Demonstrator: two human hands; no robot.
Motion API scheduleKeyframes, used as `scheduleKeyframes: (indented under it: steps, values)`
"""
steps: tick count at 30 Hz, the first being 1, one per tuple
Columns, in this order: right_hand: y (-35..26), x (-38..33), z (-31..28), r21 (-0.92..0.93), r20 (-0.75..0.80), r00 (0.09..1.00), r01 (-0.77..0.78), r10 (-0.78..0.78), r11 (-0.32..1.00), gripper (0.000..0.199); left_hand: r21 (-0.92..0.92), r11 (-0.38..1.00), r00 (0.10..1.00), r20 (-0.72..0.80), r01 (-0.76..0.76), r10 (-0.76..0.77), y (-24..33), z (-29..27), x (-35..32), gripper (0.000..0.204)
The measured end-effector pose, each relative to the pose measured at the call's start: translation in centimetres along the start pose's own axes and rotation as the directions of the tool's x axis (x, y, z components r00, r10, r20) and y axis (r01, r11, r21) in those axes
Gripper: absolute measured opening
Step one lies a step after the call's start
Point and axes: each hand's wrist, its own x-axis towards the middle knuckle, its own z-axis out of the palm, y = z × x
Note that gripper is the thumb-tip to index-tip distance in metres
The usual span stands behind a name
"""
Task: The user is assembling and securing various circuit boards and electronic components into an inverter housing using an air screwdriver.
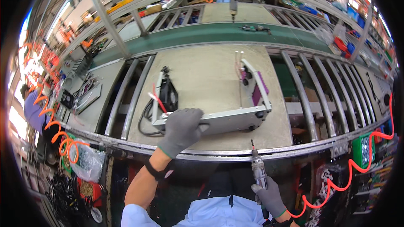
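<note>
My left hand (181,129), in a grey glove, is closed over the near left edge of a U-shaped metal frame (229,120). The frame lies on a pale board (202,69), its two arms pointing away from me. A black fan (169,94) sits inside its left arm, next to red and white wires and a looped black cable (145,117). Against the right arm is a purple part (257,91). My right hand (270,196), also gloved, is wrapped round an air screwdriver (259,170). The tool's bit points away from me, short of the frame and apart from it.
Metal rollers (313,96) flank the board. A coiled orange hose (351,176) trails right from my screwdriver. Another screwdriver (233,2) hangs above the green belt (176,34). Bagged parts (88,159) and a red bin (96,191) stand low left. A person (35,107) is at far left.
</note>
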Motion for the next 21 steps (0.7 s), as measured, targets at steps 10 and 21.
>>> scheduleKeyframes:
  steps: [10,21]
  values:
    - [1.5,-2.8,-6.3,-0.265,-0.042,0.990,0.118,-0.134,0.957,0.039,0.146,0.974,0.974,-0.123,-0.172,0.191,-4.4,4.0,1.5,0.027]
    - [-4.7,-5.2,-22.3,-0.975,-0.169,0.978,-0.149,-0.120,0.163,0.039,0.045,0.958,0.958,0.061,-0.282,0.279,-3.0,4.8,-6.1,0.025]
